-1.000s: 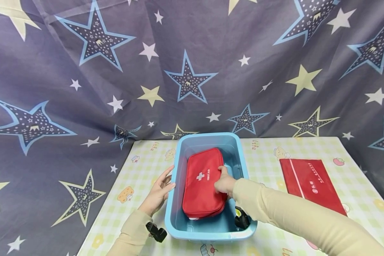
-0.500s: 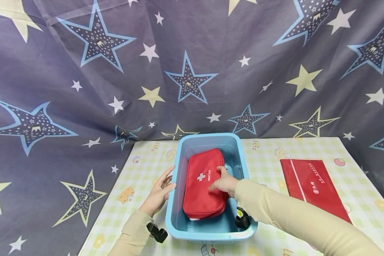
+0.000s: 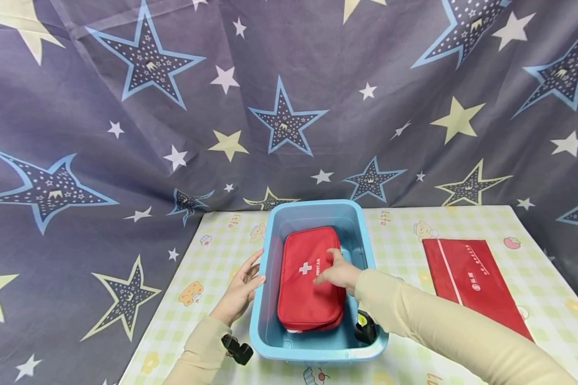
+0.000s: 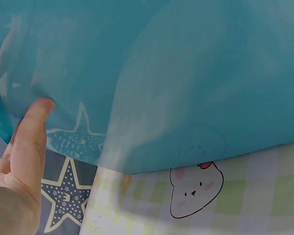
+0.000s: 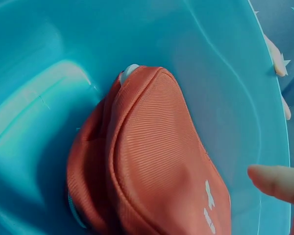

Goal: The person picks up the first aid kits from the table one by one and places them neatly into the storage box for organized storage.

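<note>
Resting my left hand against blue tub, fingers spread, seemingly to steady it; my right hand hangs over red first-aid pouch, fingers parted, contact unclear. Pouch lies lengthwise inside tub, probably for best fit.

Draped-off workspace, starry curtain, checked tablecloth

only a sliver of something white shows under the red first-aid bag, toward the near edge of the blue bin. the right sleeve hides the near end of the red folder, whose fine print is unreadably small. the right wrist view's edge cuts off most of the right hand.
</note>
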`<move>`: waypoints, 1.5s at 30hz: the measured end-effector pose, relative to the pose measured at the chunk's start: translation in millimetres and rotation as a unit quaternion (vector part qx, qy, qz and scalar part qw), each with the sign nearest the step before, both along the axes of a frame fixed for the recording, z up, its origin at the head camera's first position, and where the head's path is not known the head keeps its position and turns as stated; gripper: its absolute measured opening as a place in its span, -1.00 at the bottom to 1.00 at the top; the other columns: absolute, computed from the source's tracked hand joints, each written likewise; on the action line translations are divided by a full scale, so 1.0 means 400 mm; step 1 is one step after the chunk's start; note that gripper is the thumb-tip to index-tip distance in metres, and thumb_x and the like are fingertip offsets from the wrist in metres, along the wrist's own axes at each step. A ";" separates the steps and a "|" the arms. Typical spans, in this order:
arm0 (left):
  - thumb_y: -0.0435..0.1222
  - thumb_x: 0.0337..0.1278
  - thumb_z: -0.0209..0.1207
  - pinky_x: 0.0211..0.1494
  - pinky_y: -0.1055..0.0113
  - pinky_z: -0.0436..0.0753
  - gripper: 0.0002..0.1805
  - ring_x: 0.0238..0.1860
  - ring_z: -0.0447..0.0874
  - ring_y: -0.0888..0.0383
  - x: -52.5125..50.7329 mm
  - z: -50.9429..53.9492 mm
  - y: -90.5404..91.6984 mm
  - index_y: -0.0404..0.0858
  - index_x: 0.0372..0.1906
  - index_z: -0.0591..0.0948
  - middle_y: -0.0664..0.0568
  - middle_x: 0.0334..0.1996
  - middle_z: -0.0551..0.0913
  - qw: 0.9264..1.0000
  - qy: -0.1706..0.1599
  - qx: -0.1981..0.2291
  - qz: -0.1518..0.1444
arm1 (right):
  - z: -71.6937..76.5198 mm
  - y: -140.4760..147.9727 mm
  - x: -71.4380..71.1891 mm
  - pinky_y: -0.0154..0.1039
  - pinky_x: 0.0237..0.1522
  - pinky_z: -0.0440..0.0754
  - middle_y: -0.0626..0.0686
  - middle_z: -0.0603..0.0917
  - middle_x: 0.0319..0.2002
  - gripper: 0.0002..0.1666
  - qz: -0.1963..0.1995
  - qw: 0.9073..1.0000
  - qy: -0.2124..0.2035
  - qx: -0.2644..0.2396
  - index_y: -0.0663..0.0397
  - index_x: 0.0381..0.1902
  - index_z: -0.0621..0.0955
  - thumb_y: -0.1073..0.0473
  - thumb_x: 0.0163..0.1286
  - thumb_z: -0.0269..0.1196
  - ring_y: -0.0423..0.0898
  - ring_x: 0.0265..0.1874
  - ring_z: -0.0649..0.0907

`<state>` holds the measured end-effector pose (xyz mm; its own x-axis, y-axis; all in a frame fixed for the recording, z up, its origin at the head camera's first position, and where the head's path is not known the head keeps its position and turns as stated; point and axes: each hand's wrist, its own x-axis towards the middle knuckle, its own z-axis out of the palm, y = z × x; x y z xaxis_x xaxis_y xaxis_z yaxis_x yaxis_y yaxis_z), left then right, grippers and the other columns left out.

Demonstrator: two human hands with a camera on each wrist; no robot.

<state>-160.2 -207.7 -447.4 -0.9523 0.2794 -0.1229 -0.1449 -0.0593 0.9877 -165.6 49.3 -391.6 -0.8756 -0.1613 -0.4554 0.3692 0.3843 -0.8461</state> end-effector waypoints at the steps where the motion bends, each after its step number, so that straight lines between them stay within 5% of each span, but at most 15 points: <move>1: -0.39 0.33 0.00 -0.08 0.28 0.67 -0.31 0.06 0.49 0.14 0.000 0.000 0.000 -0.04 0.49 0.06 -0.24 0.30 0.18 1.000 0.000 0.001 0.001 | 0.000 0.000 -0.001 0.07 -0.01 0.63 0.32 0.25 0.24 0.04 0.001 1.000 0.001 0.004 0.12 0.42 0.06 0.32 0.07 0.36 0.25 0.22 0.29; 18: -0.37 0.34 0.01 -0.12 0.27 0.68 -0.31 0.10 0.46 0.10 0.001 -0.003 -0.003 -0.02 0.49 0.06 -0.27 0.35 0.12 1.000 -0.007 -0.001 -0.001 | 0.002 0.002 -0.002 0.14 0.02 0.59 0.30 0.18 0.32 -0.02 0.024 0.997 0.069 0.003 -0.01 0.40 0.17 0.30 0.05 0.36 0.26 0.28 0.22; 32: -0.40 0.34 -0.01 -0.09 0.27 0.68 -0.31 0.03 0.51 0.16 0.001 -0.003 -0.001 -0.09 0.49 0.04 -0.19 0.24 0.22 1.000 0.006 0.005 -0.003 | 0.022 0.032 -0.013 0.04 0.07 0.59 0.28 0.18 0.32 -0.16 0.004 0.994 0.022 -0.109 -0.08 0.39 0.16 0.26 0.21 0.26 0.15 0.15 0.39; 38: -0.40 0.33 0.00 -0.07 0.28 0.67 -0.31 0.05 0.49 0.14 0.001 -0.004 -0.001 -0.09 0.49 0.04 -0.17 0.23 0.23 1.000 0.009 0.003 -0.003 | 0.024 0.051 -0.017 0.05 0.07 0.59 0.30 0.30 0.22 -0.28 0.000 0.983 0.012 -0.182 0.02 0.37 0.16 0.28 0.31 0.15 0.04 -0.01 0.54; 45: -0.41 0.33 -0.01 -0.06 0.28 0.66 -0.30 0.09 0.46 0.11 0.002 -0.003 0.000 -0.09 0.49 0.04 -0.22 0.27 0.20 1.000 0.009 0.002 -0.001 | 0.026 0.069 -0.025 0.08 0.11 0.53 0.28 0.42 0.11 -0.31 -0.015 0.973 -0.009 -0.230 0.07 0.38 0.15 0.22 0.34 0.12 0.16 0.05 0.54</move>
